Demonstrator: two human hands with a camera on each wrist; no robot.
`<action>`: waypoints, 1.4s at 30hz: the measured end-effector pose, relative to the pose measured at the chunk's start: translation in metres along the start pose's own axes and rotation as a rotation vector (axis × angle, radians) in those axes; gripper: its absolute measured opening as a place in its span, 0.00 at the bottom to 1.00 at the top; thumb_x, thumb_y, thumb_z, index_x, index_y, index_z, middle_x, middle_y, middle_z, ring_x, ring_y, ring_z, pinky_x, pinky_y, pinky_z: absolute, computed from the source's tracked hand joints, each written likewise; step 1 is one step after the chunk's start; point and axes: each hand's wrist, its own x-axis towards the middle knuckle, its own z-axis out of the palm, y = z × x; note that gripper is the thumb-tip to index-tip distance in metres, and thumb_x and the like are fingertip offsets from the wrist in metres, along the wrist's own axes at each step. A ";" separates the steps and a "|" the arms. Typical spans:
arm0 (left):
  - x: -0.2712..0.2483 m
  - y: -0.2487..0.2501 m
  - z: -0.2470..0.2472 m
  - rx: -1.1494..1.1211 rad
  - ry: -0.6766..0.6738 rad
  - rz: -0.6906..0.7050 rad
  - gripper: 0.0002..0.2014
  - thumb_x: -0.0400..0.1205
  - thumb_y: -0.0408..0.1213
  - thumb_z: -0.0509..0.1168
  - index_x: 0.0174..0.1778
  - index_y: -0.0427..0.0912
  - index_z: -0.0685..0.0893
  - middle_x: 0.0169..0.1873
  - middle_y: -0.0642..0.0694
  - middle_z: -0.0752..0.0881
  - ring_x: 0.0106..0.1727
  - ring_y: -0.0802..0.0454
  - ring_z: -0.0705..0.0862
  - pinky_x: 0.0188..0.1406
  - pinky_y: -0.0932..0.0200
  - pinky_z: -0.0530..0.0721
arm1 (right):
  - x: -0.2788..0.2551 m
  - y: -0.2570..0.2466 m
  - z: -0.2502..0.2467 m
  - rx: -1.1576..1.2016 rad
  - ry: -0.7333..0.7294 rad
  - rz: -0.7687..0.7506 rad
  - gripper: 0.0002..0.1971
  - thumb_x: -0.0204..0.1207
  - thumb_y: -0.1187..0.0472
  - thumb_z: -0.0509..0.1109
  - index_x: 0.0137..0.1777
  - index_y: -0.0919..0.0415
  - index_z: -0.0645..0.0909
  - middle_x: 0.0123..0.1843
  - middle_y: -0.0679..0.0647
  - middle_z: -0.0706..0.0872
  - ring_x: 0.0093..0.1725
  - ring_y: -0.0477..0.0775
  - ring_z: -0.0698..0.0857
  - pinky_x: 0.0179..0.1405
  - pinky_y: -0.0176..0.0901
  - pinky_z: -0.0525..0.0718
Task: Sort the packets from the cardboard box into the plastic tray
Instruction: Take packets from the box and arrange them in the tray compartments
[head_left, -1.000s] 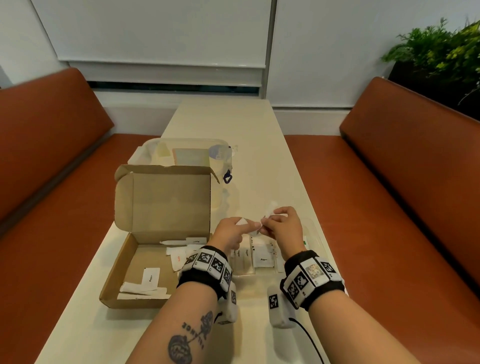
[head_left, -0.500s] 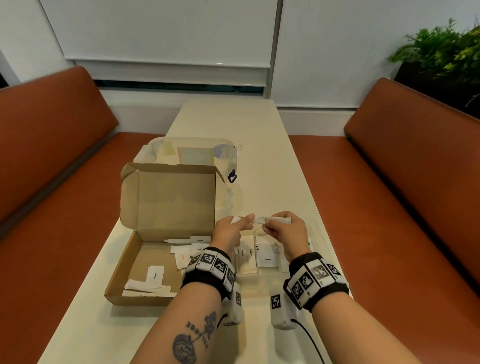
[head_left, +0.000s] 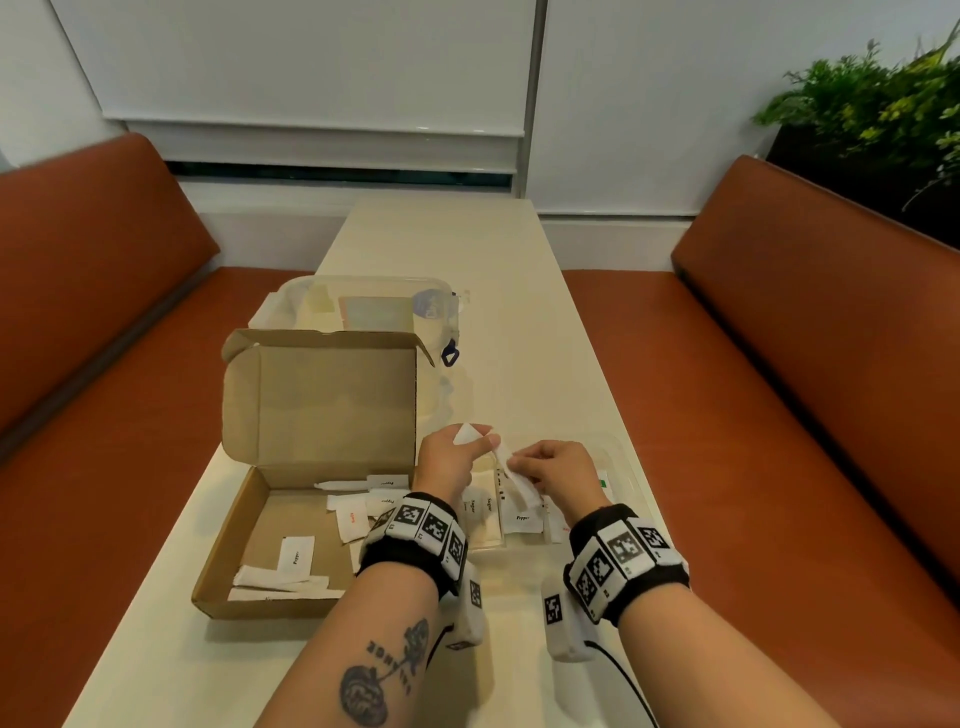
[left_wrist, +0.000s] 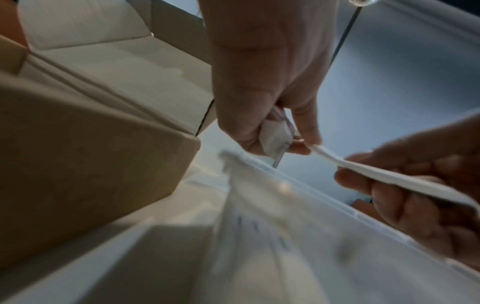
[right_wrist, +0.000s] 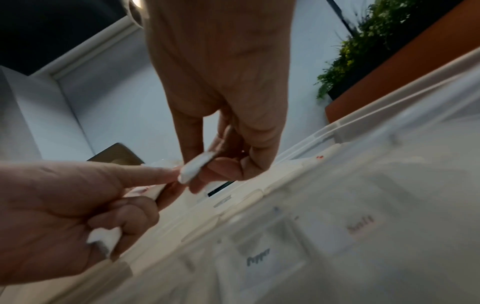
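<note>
The open cardboard box lies left of my hands, with several white packets on its floor. Right of it, under both hands, sits the clear plastic tray, holding packets marked Sugar, Pepper and Salt. My left hand grips a small bunch of folded white packets. My right hand pinches one long white packet over the tray. The left index fingertip touches that packet's end.
A clear lidded container stands behind the box's raised lid. Orange benches run along both long sides of the narrow table. A plant is at the far right.
The packet that stretched level between both hands now slants down in the right hand's grip. The hands have drawn slightly apart, the left keeping its bunch.
</note>
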 end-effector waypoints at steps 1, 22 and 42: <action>0.001 -0.003 0.000 -0.008 0.026 0.000 0.04 0.75 0.36 0.73 0.37 0.49 0.88 0.19 0.55 0.76 0.23 0.54 0.69 0.24 0.63 0.68 | 0.000 0.001 0.002 -0.035 0.007 0.019 0.05 0.68 0.69 0.76 0.34 0.62 0.85 0.34 0.56 0.87 0.33 0.52 0.83 0.39 0.44 0.84; -0.001 0.000 -0.005 -0.335 -0.004 -0.165 0.10 0.86 0.30 0.52 0.50 0.36 0.79 0.43 0.39 0.84 0.16 0.60 0.66 0.14 0.68 0.64 | -0.002 0.009 0.038 -1.024 -0.075 -0.279 0.12 0.75 0.62 0.68 0.57 0.52 0.86 0.59 0.56 0.78 0.60 0.58 0.77 0.58 0.46 0.81; -0.014 0.011 0.037 -0.449 -0.024 -0.115 0.17 0.86 0.23 0.45 0.57 0.42 0.76 0.47 0.40 0.80 0.47 0.49 0.84 0.43 0.53 0.84 | -0.010 0.005 -0.025 0.009 0.005 -0.176 0.02 0.71 0.70 0.76 0.41 0.66 0.85 0.30 0.55 0.86 0.26 0.44 0.83 0.31 0.30 0.83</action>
